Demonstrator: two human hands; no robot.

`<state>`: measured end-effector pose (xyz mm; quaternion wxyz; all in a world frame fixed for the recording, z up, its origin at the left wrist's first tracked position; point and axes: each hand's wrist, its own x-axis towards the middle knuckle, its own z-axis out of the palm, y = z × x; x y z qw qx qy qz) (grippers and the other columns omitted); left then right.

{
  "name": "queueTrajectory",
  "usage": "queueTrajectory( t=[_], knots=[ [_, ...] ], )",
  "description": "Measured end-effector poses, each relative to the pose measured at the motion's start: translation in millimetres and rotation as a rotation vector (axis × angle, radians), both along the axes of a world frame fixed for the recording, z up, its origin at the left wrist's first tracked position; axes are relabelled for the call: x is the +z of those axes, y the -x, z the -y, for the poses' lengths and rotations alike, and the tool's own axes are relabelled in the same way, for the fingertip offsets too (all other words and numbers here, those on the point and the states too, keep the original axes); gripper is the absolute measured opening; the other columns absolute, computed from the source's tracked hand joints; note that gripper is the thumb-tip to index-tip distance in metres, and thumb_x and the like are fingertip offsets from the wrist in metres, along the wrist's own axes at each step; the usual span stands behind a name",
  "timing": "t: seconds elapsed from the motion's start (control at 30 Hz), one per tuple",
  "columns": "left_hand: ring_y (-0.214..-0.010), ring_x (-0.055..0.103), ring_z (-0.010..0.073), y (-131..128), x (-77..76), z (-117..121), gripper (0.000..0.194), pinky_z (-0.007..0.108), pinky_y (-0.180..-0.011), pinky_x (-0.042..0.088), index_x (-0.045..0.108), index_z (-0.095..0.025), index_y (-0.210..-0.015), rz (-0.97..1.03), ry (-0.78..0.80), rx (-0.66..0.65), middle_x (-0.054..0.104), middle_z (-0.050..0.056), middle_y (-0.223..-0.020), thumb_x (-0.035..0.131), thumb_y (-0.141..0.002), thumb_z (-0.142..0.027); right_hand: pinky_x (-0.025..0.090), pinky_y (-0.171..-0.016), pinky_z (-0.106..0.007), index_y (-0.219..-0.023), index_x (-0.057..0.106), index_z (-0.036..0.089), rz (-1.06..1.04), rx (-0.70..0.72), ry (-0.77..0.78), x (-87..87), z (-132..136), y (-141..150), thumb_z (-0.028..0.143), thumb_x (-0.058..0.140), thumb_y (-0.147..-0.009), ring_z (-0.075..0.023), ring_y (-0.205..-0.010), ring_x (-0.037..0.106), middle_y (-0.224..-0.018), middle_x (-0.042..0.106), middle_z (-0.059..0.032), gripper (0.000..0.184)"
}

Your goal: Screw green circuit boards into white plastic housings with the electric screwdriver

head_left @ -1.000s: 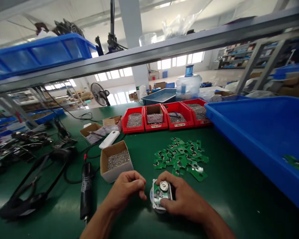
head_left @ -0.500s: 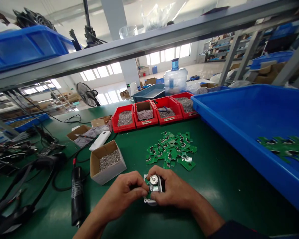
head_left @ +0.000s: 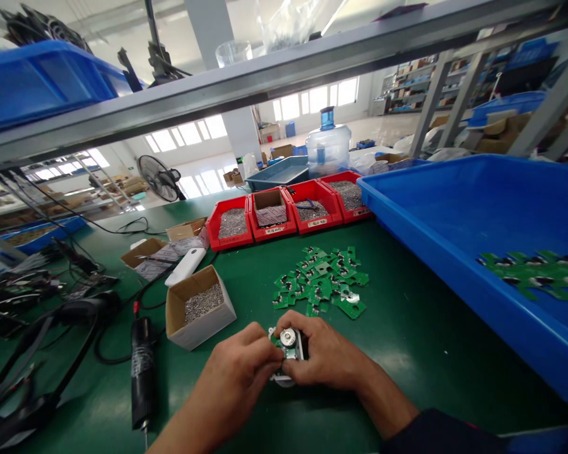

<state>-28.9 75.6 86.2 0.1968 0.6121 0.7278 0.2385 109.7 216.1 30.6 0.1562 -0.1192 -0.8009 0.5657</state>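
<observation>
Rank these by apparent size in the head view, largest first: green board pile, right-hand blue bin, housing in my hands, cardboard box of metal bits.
1. Blue bin, though the frame cuts it off.
2. Green board pile and cardboard box: too alike to rank.
3. Housing, partly hidden.

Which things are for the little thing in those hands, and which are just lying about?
Part of the job, or likely so:
white-framed assembly, gripped by the right hand, fingers of the left hand at it
green circuit boards, piled just beyond
cardboard box of small metal parts
black electric screwdriver

Seemingly just lying about:
water jug
fan
clear cup on the shelf
</observation>
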Motion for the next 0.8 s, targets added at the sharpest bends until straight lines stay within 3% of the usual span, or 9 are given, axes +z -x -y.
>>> queueTrajectory(
  t=[0.07,0.13,0.23,0.3,0.43,0.6,0.8],
  knots=[
    [-0.075,0.062,0.018,1.9,1.3,6.3,0.021,0.026,-0.067,0.043,0.077,-0.03,-0.096,-0.091,-0.033,-0.062,0.066,0.005,-0.087,0.056,-0.095,-0.034,0.036,-0.057,-0.019,-0.097,0.062,0.022,0.002,0.0,0.006,-0.2,-0.3,-0.1,0.016,0.068,-0.067,-0.0096,-0.063,0.048,-0.072,0.055,0.0073,0.031],
    [-0.082,0.065,0.0194,16.3,7.1,9.2,0.023,0.027,-0.073,0.047,0.075,-0.032,-0.11,-0.107,-0.073,-0.037,0.067,0.005,-0.094,0.057,-0.095,-0.037,0.036,-0.056,-0.019,-0.098,0.062,0.022,0.027,0.004,0.011,0.4,-1.1,-0.4,0.015,0.068,-0.065,-0.0095,-0.062,0.047,-0.072,0.055,0.0076,0.034],
    [-0.093,0.066,0.0222,61.5,17.8,0.4,0.028,0.03,-0.083,0.049,0.072,-0.026,-0.113,-0.203,-0.138,0.234,0.069,0.006,-0.106,0.056,-0.094,-0.038,0.035,-0.055,-0.019,-0.099,0.062,0.023,0.076,0.008,0.014,2.7,-2.2,-1.2,0.015,0.069,-0.064,-0.0096,-0.061,0.046,-0.071,0.056,0.0077,0.036],
    [-0.102,0.065,0.0235,98.6,19.6,-12.9,0.027,0.032,-0.089,0.048,0.072,-0.022,-0.11,-0.32,0.023,0.37,0.07,0.007,-0.114,0.052,-0.095,-0.033,0.035,-0.055,-0.019,-0.099,0.062,0.023,0.089,0.005,0.021,4.1,-2.3,-1.6,0.015,0.068,-0.064,-0.0098,-0.061,0.046,-0.071,0.055,0.0073,0.036],
    [-0.094,0.068,0.0236,154.5,2.3,-38.1,0.015,0.037,-0.088,0.05,0.074,-0.017,-0.096,-0.306,0.278,0.339,0.074,0.007,-0.1,0.065,-0.089,-0.027,0.036,-0.056,-0.02,-0.099,0.06,0.023,0.104,0.014,0.045,4.1,-1.7,-1.5,0.014,0.065,-0.065,-0.0105,-0.061,0.046,-0.072,0.056,0.0065,0.036],
    [-0.091,0.067,0.0195,173.3,-24.9,-46.1,0.023,0.041,-0.086,0.055,0.067,-0.014,-0.1,-0.274,0.432,0.274,0.07,0.005,-0.1,0.065,-0.094,-0.036,0.036,-0.056,-0.021,-0.1,0.06,0.022,0.111,0.024,0.058,5.7,-1.5,-1.4,0.014,0.064,-0.066,-0.0109,-0.061,0.046,-0.074,0.056,0.0059,0.036],
    [-0.099,0.066,0.0219,179.4,-27.4,-41.6,0.025,0.044,-0.09,0.054,0.066,-0.014,-0.108,-0.271,0.442,0.255,0.068,0.007,-0.109,0.063,-0.095,-0.036,0.035,-0.055,-0.021,-0.1,0.059,0.021,0.126,0.02,0.063,12.4,-1.7,-1.2,0.014,0.063,-0.066,-0.0111,-0.062,0.046,-0.073,0.055,0.0058,0.035]
  ],
)
